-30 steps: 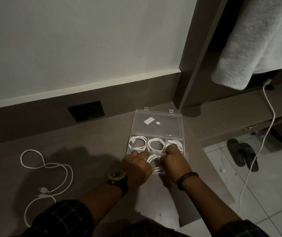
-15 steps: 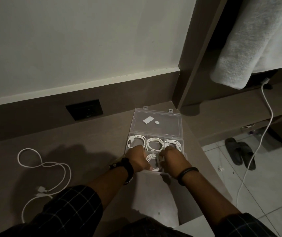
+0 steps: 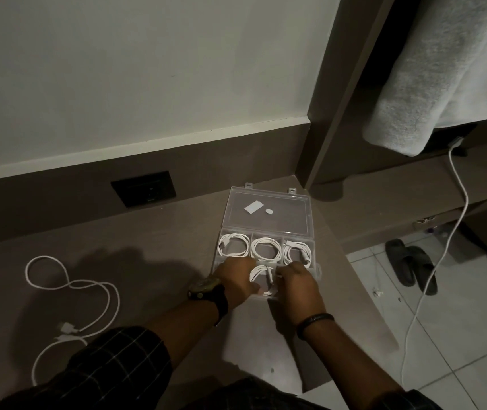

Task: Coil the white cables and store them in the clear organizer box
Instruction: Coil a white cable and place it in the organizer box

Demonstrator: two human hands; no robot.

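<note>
The clear organizer box (image 3: 313,232) lies open on the brown desk, lid flat toward the wall. Its far row holds three coiled white cables: left (image 3: 234,245), middle (image 3: 266,247), right (image 3: 298,252). A fourth coiled white cable (image 3: 261,275) sits in the near middle compartment. My left hand (image 3: 235,284) and my right hand (image 3: 297,284) press on it from either side, fingers curled on the coil. A loose uncoiled white cable (image 3: 71,287) sprawls on the desk at the far left.
A black wall socket (image 3: 143,189) sits behind the desk. The desk's right edge (image 3: 363,294) drops to a tiled floor with dark slippers (image 3: 410,266). Another white cable (image 3: 440,247) hangs down at right, below a grey towel (image 3: 431,69).
Both hands have shifted slightly farther into the box's near row, and the coil between them has settled lower into its compartment. The loose cable at left has not moved.
</note>
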